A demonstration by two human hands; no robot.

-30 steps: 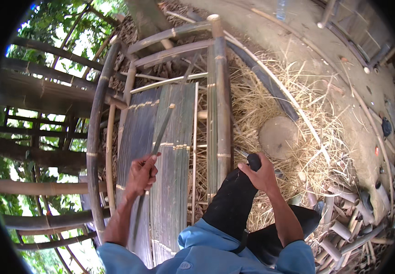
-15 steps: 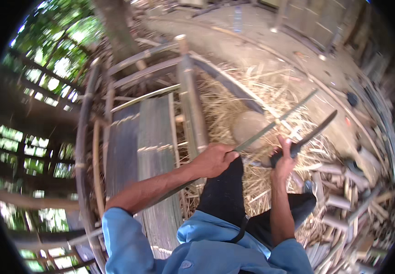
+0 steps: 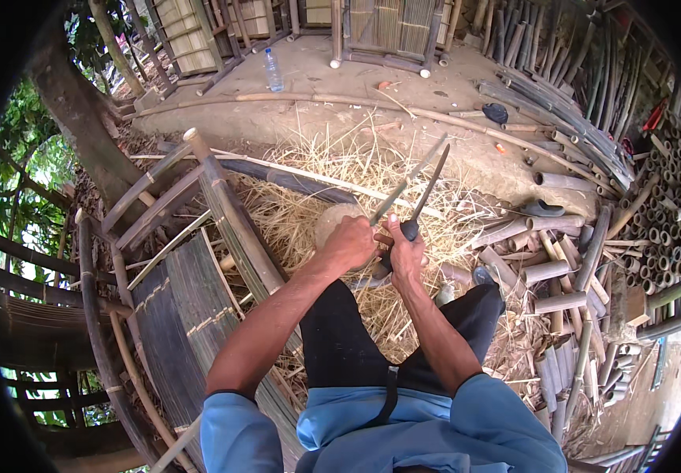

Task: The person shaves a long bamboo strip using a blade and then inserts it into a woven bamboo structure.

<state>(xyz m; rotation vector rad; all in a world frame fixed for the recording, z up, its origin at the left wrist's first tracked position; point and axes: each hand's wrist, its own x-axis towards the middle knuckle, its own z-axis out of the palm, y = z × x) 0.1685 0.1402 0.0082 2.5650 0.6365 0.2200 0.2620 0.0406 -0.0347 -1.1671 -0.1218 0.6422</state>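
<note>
My left hand (image 3: 350, 243) is closed around a long, thin green bamboo strip (image 3: 406, 183), which slants up and away to the right. Close beside it, my right hand (image 3: 406, 254) grips the dark handle of a long knife (image 3: 433, 183). The blade points away from me, to the right of the strip and nearly alongside it. My two hands almost meet at the fingers, over a pale round block (image 3: 334, 225) that is partly hidden behind my left hand. Where the strip's near end runs is covered by my hand and forearm.
Pale shavings (image 3: 301, 169) cover the ground around the block. A bamboo frame with a slatted panel (image 3: 187, 288) stands at my left. Cut bamboo pieces (image 3: 549, 272) pile up at the right, with stacked tubes (image 3: 664, 229) beyond. A plastic bottle (image 3: 274, 75) stands further off.
The view has swung to the right. My hands have come together, and the strip and the blade, which were apart, now lie nearly side by side.
</note>
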